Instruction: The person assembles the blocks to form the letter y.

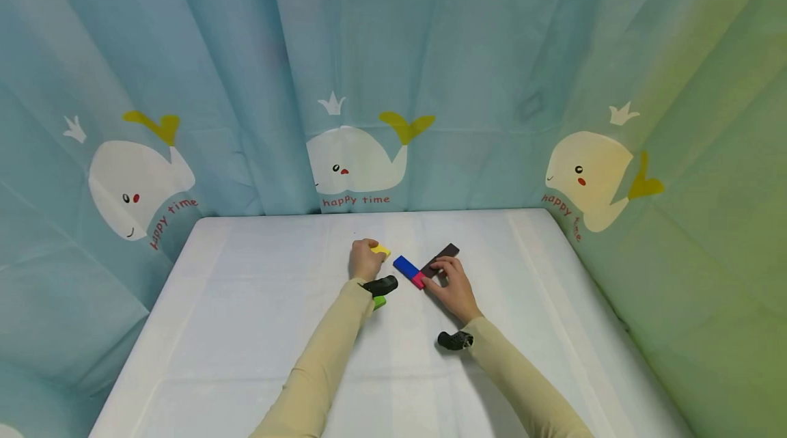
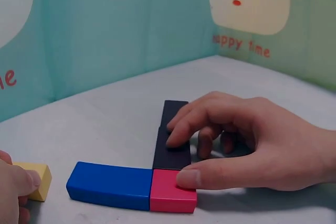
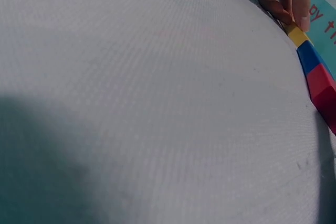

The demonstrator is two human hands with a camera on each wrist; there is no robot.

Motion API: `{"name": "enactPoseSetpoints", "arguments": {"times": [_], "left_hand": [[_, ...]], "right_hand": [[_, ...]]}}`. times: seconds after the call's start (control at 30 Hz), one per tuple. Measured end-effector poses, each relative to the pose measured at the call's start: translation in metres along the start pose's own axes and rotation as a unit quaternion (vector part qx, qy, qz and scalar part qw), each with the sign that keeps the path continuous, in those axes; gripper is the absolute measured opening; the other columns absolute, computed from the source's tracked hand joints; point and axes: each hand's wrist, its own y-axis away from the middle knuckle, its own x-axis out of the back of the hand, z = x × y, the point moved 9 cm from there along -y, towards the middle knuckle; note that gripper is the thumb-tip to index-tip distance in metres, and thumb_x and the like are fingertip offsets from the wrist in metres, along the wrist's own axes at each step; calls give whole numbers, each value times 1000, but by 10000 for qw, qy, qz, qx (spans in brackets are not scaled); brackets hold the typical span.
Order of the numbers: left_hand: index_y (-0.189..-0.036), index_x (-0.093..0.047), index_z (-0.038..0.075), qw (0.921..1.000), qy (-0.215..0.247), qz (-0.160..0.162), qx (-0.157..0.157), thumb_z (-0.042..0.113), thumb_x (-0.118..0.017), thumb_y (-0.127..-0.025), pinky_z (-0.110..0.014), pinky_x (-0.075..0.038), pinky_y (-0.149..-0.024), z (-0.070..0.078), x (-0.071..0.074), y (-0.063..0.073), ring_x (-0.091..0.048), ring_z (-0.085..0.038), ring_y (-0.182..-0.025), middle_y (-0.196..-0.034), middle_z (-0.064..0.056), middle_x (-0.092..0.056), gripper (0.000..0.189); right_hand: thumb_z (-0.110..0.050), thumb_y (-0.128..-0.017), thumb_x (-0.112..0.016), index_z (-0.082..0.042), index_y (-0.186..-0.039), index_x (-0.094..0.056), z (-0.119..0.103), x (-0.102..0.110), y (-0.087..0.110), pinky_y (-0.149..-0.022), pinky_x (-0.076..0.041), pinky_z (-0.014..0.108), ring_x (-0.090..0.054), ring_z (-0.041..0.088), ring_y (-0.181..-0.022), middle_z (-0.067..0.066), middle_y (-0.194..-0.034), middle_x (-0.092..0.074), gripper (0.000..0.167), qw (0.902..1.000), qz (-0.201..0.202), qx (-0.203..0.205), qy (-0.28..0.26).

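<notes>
My left hand (image 1: 365,260) pinches a yellow block (image 1: 382,251), seen at the left edge of the left wrist view. That block stands a short way left of a blue block (image 2: 111,186). End to end with the blue block lies a pinkish-red block (image 2: 170,199). Black blocks (image 2: 176,109) run away from the red one at an angle, making an L shape. My right hand (image 2: 273,145) rests over the corner, thumb tip on the red block and fingertips on the black ones. In the head view a green block (image 1: 379,302) is partly hidden by my left wrist.
All the blocks lie on a white-covered table (image 1: 246,315). Behind and beside it hangs a light blue curtain (image 1: 486,83) with printed whales. Black straps (image 1: 455,341) are worn at both wrists.
</notes>
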Motion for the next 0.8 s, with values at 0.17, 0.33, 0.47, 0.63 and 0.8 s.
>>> {"name": "enactPoseSetpoints", "arguments": {"times": [0.17, 0.33, 0.47, 0.63, 0.8], "left_hand": [[-114, -67, 0, 10000, 21, 12, 64, 6, -74, -86, -39, -48, -94, 0, -4, 0, -57, -28, -105, -118, -17, -57, 30], [-114, -67, -1, 10000, 59, -25, 23, 4, -73, -86, -39, -48, -94, 4, -7, 3, -56, -29, -105, -117, -17, -57, 29], [-114, -67, -1, 9999, 96, -84, -29, 2, -72, -86, -39, -47, -95, 7, -9, 6, -56, -29, -106, -117, -17, -57, 29], [-115, -68, -2, 9991, 355, -201, -139, -2, -70, -86, -39, -48, -95, 8, -15, 6, -57, -29, -108, -117, -17, -59, 29], [-116, -69, -1, 9979, 531, -344, -170, -3, -69, -86, -40, -47, -96, 8, -20, 6, -57, -28, -110, -120, -15, -62, 30]], "right_hand": [[-20, -84, -78, 0, -111, -65, -1, 1, 0, -85, -46, 42, -54, 25, -95, 14, -125, -51, 36, 10000, 21, 21, 15], [-21, -85, -78, -1, -111, -65, 0, 0, 0, -85, -46, 42, -54, 25, -96, 14, -125, -51, 36, 10000, -6, -17, 44], [-21, -85, -78, 0, -111, -65, 1, 1, 0, -85, -45, 42, -54, 25, -96, 14, -125, -51, 36, 10000, -8, -40, 51], [-21, -85, -78, 0, -112, -65, 0, 1, 0, -85, -45, 42, -54, 25, -97, 13, -125, -51, 36, 10000, -11, -85, 40], [-22, -85, -78, -1, -112, -65, 0, 0, 0, -86, -46, 42, -54, 25, -97, 13, -126, -51, 36, 9999, -31, -144, 43]]}}
